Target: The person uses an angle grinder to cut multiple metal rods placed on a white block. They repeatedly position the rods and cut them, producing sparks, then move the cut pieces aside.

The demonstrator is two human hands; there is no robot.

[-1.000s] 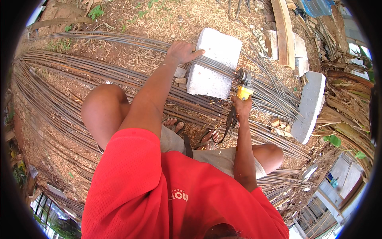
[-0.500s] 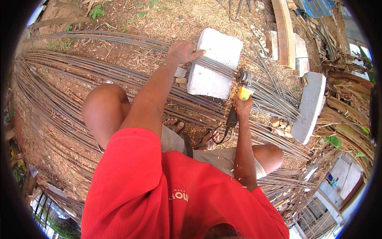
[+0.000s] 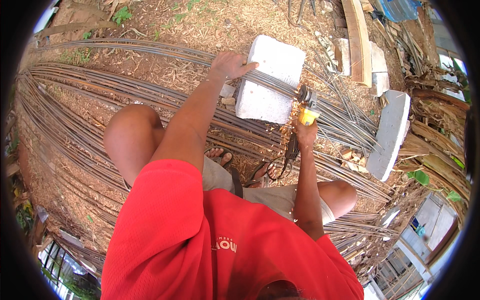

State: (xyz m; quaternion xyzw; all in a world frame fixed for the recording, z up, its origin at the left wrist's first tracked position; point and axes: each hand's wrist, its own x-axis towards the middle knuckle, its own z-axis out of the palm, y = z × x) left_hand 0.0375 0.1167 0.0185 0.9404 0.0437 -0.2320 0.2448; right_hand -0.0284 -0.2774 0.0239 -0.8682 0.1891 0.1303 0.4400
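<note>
My left hand (image 3: 230, 65) is closed around a bundle of thin steel bars (image 3: 272, 83) that lies across a white block (image 3: 272, 52). The thumb points right along the block's left edge. In my right hand (image 3: 306, 132) is a yellow angle grinder (image 3: 308, 116), gripped round its body. Its dark disc (image 3: 303, 93) meets the bar ends just past the block's right edge. Orange sparks (image 3: 287, 127) stream down from there toward my feet. The exact contact of disc and bars is too small to make out.
Long rusty bars (image 3: 150, 90) run across the ground under my legs. A grey slab (image 3: 390, 135) stands at the right, near the ends of several cut bars (image 3: 345, 122). A wooden plank (image 3: 357, 45) lies at the far right. The grinder's cord (image 3: 285, 167) hangs by my sandalled feet.
The spark stream below the grinder looks denser. The grinder has barely shifted, and my left hand stays in place on the bars.
</note>
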